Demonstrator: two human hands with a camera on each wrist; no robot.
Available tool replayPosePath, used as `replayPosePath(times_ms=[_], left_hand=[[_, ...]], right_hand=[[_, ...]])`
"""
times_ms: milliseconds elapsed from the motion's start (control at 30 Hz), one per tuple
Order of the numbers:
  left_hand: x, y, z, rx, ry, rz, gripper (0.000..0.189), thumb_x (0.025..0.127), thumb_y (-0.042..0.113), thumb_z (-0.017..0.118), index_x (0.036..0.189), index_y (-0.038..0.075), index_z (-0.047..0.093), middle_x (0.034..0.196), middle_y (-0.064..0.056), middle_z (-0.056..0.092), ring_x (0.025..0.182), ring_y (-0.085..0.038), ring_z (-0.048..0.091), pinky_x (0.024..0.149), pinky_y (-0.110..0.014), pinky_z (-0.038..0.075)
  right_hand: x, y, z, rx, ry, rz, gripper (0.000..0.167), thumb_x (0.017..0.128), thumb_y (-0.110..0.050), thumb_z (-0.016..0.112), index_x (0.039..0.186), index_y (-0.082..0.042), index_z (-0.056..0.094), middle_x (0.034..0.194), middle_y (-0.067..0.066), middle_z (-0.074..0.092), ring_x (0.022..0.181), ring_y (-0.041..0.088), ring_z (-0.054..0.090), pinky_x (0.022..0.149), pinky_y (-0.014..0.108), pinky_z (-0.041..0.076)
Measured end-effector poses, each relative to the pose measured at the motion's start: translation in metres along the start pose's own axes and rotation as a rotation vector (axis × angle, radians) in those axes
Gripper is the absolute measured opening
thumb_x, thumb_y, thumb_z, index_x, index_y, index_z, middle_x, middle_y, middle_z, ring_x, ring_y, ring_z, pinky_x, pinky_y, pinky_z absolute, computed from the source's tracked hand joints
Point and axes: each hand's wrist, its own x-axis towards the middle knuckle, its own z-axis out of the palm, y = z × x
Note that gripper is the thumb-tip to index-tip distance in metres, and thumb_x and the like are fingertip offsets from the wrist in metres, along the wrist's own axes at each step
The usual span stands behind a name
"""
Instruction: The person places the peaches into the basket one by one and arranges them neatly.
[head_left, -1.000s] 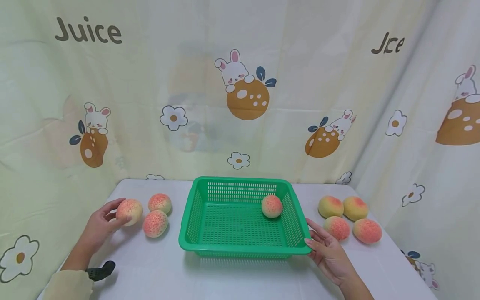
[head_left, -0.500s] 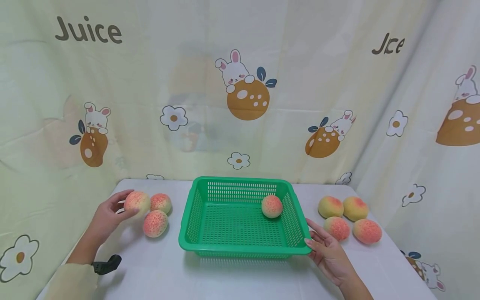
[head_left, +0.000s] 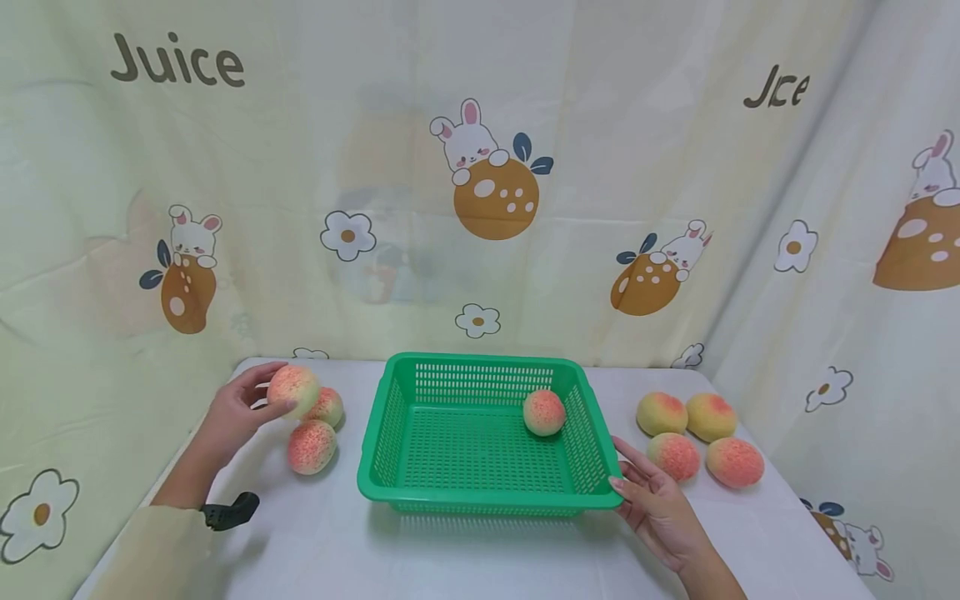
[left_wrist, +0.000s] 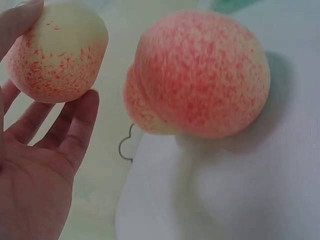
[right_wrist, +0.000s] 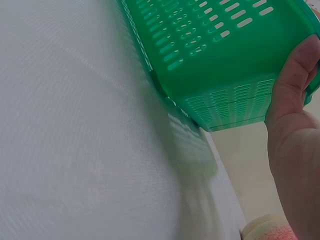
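Note:
At the table's left my left hand (head_left: pixel 242 410) holds a peach (head_left: pixel 293 392) between thumb and fingers. In the head view that peach partly covers a second peach (head_left: pixel 328 407), and a third peach (head_left: pixel 312 447) lies just in front. The left wrist view shows the held peach (left_wrist: pixel 60 52) lifted beside the other two. My right hand (head_left: pixel 660 504) grips the near right corner of a green plastic basket (head_left: pixel 480 498), thumb on the rim. One peach (head_left: pixel 544 412) sits inside the basket toward its right side.
Several peaches, among them a yellowish peach (head_left: pixel 711 417) and a redder peach (head_left: pixel 736 462), lie right of the basket on the white table (head_left: pixel 480 562). A printed curtain (head_left: pixel 405 150) hangs behind and along the sides.
My left hand has carried its peach to the right and away from me, now overlapping the back peach. My right hand and the basket have stayed put.

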Motion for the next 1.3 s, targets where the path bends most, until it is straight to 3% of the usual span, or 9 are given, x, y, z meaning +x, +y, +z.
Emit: replayPosePath(times_ms=[933, 1300], left_hand=[[0.027, 0.037, 0.04, -0.066, -0.056, 0.039, 0.075, 0.088, 0.044, 0.079, 0.151, 0.018, 0.047, 0.149, -0.014, 0.052, 0.129, -0.035, 0.055, 0.086, -0.016, 0.055], [0.036, 0.056, 0.054, -0.069, -0.092, 0.039, 0.074, 0.085, 0.043, 0.083, 0.148, 0.019, 0.051, 0.147, -0.01, 0.055, 0.123, -0.033, 0.06, 0.087, -0.024, 0.059]], right_hand=[[0.0, -0.001, 0.0, -0.022, 0.018, 0.008, 0.067, 0.103, 0.0, 0.055, 0.162, -0.017, 0.03, 0.124, -0.003, 0.064, 0.108, 0.01, 0.069, 0.092, 0.028, 0.06], [0.0, -0.003, 0.0, -0.025, 0.019, 0.005, 0.066, 0.103, 0.0, 0.055, 0.162, -0.018, 0.031, 0.122, -0.003, 0.063, 0.107, 0.01, 0.07, 0.093, 0.028, 0.06]])
